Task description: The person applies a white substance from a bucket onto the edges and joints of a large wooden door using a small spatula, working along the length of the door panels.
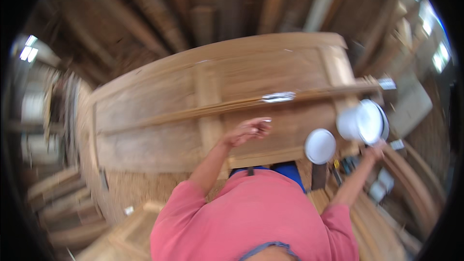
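My left hand hangs over the wooden panel door, its fingers curled in; a small pale spot shows at the fingertips, too blurred to name. To the right, my right hand is at the lower edge of a tilted white bucket, its fingers seemingly closed on the rim. A round white lid lies near the door's front edge, left of the bucket. Lengthwise along the door lies a long wooden strip, with a shiny, crumpled-looking piece on it.
Timber boards stand or lean beyond the door. Stacked lumber is on the left. Tools and small containers sit beside my right forearm, next to curved wooden pieces. More panelled wood lies behind me at lower left.
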A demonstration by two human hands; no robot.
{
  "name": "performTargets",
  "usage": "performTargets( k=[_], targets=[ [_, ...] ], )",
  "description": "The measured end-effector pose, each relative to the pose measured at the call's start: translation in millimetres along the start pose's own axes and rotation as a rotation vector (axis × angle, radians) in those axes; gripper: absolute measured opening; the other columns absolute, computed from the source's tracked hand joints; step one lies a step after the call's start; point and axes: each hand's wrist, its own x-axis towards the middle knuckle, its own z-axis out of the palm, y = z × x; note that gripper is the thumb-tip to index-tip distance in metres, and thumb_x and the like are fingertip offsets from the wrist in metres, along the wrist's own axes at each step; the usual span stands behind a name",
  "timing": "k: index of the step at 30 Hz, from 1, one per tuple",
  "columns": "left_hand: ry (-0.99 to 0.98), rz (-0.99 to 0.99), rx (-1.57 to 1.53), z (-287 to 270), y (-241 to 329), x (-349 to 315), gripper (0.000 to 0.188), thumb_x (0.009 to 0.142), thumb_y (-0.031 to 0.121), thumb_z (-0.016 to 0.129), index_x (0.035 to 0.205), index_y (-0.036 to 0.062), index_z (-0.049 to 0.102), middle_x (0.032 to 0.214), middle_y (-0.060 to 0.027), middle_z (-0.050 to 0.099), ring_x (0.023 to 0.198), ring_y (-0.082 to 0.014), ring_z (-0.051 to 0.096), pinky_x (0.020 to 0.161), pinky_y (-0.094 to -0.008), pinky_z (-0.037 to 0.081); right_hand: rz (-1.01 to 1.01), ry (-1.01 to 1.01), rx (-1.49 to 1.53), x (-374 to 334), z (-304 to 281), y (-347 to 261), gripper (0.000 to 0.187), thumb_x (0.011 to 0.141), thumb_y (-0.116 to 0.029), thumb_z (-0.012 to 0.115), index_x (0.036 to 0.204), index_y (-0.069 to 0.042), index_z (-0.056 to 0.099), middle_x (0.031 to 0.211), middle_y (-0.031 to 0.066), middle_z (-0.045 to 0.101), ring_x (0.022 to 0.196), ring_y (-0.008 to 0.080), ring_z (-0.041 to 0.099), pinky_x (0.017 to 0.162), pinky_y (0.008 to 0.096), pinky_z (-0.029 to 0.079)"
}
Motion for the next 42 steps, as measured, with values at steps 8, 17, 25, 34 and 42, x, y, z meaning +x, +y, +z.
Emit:
performTargets(
  k=[8,17,25,34,42],
  targets=[
    [0.381,0.360,-0.180,9.2,-13.3,-105.0,0.077,0.091,0.033,0.069,0.156,0.0107,0.033,0.138,-0.0126,0.057,0.117,-0.0228,0.062,0.100,-0.0390,0.050,0.529,-0.081,1.707,40.9,-156.7,-62.5,0.044,0.099,-0.039,0.063,0.100,0.004,0.068,0.076,0.0072,0.064,0.069,0.0121,0.062,0.052,0.0276,0.049],
    [0.595,0.661,-0.463,50.0,-104.5,-172.9,0.073,0.092,0.034,0.067,0.154,0.0096,0.037,0.133,-0.0166,0.059,0.112,-0.0253,0.065,0.095,-0.0398,0.053,0.602,-0.352,1.818,62.7,-256.0,-76.7,0.050,0.095,-0.045,0.067,0.096,0.004,0.061,0.071,0.0036,0.052,0.051,0.0106,0.043,0.041,0.0256,0.031],
    [0.868,0.868,-0.535,59.0,-140.0,-251.8,0.065,0.090,0.033,0.067,0.147,0.0121,0.044,0.128,-0.0167,0.061,0.105,-0.0262,0.066,0.090,-0.0392,0.055,0.010,-0.485,2.370,12.0,-422.3,-93.0,0.025,0.103,-0.024,0.062,0.109,-0.001,0.056,0.079,0.0018,0.051,0.053,0.0057,0.041,0.042,0.0207,0.031],
    [1.182,1.079,-0.815,60.0,-253.9,-427.6,0.049,0.093,0.033,0.064,0.137,0.0186,0.048,0.112,-0.0127,0.068,0.089,-0.0262,0.068,0.077,-0.0395,0.057,-0.479,-0.921,2.443,-154.9,-593.0,-181.7,0.023,0.104,-0.028,0.061,0.092,-0.010,0.052,0.076,0.0014,0.055,0.048,0.0023,0.036,0.041,0.0180,0.024],
    [1.635,1.194,-0.959,82.2,-345.7,-652.9,0.038,0.093,0.041,0.067,0.119,0.0161,0.055,0.101,-0.0076,0.068,0.079,-0.0227,0.066,0.069,-0.0377,0.055,-0.627,-0.876,2.388,-309.0,-724.8,-308.3,0.030,0.096,-0.036,0.071,0.088,-0.010,0.058,0.072,0.0003,0.055,0.044,0.0016,0.039,0.035,0.0189,0.025]
  ],
)
